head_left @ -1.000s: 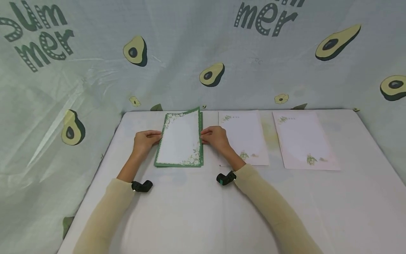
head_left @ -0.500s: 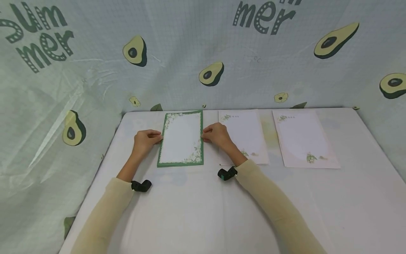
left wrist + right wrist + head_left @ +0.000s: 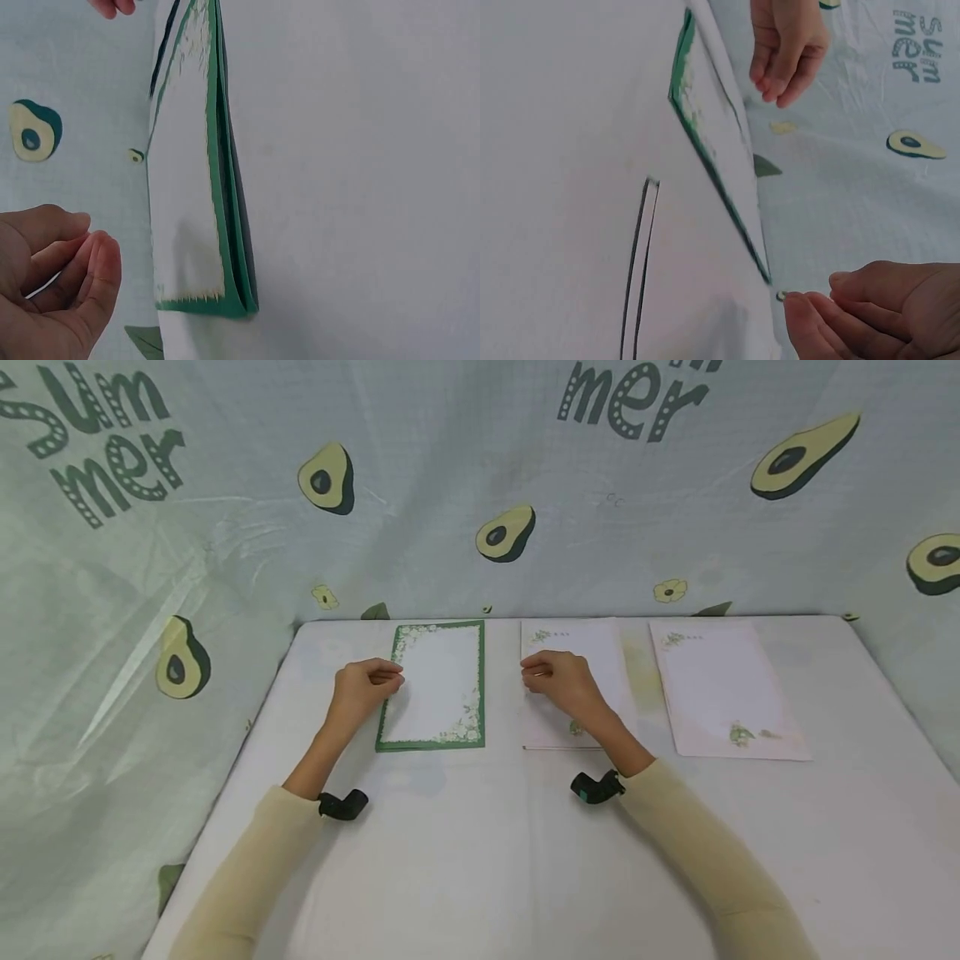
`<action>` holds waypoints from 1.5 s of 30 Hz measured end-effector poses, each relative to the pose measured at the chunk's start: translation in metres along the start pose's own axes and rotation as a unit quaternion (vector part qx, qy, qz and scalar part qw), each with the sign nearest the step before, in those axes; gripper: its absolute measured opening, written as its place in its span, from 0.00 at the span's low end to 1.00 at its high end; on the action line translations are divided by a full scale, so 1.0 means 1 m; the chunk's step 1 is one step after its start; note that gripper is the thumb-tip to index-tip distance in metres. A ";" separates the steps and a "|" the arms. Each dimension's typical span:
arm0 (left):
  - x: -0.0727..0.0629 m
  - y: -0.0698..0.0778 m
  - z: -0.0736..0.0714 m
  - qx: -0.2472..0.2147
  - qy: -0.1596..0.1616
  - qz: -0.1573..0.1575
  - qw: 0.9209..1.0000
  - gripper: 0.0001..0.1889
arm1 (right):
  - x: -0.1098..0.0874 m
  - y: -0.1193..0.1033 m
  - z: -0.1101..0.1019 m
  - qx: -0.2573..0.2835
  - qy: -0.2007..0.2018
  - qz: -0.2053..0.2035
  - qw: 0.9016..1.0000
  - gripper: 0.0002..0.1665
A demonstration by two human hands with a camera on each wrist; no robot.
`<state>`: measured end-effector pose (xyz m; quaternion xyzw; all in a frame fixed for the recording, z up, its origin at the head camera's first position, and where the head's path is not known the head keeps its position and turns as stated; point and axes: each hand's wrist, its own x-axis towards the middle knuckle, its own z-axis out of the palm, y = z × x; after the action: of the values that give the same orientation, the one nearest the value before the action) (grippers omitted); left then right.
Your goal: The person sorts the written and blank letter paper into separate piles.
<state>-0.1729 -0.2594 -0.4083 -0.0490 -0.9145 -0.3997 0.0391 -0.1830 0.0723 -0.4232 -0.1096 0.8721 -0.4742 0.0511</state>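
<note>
A green-bordered sheet of letter paper with white flowers in its corners lies at the left of the table. More than one green edge shows beneath it in the left wrist view. My left hand hovers over its left edge, fingers loosely bent and nothing between them. Over the middle pink-edged letter paper, my right hand also hangs with loosely curled fingers and holds nothing. That hand and forearm cover part of the pink paper. Both layers of its near edge show in the right wrist view.
Another pink-edged sheet with a small plant print lies to the right. Everything rests on a white-covered table. Behind and to the left hangs a curtain printed with avocados.
The green-bordered sheets came into line as a stack. Both hands then let go: the right moved rightward over the middle paper, the left shifted slightly right over the stack's edge.
</note>
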 end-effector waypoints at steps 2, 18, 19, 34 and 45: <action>-0.001 0.005 0.005 -0.002 -0.005 0.012 1.000 0.12 | -0.007 0.008 -0.010 -0.005 0.015 -0.003 1.000 0.17; 0.013 0.040 0.058 0.010 -0.107 0.107 0.988 0.12 | -0.059 0.065 -0.077 -0.105 0.097 0.039 0.989 0.14; 0.013 0.043 0.062 0.003 -0.111 0.108 0.988 0.12 | -0.059 0.067 -0.080 -0.112 0.098 0.042 0.988 0.13; 0.034 0.077 0.117 -0.086 -0.183 0.017 0.979 0.19 | -0.052 0.082 -0.096 -0.143 0.057 0.076 0.985 0.19; 0.051 0.080 0.136 -0.099 -0.221 -0.056 0.969 0.15 | -0.047 0.082 -0.094 -0.147 0.045 0.060 0.986 0.18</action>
<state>-0.2179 -0.1022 -0.4369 -0.0882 -0.8576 -0.4689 -0.1918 -0.1676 0.2038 -0.4416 -0.0416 0.9387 -0.3415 0.0237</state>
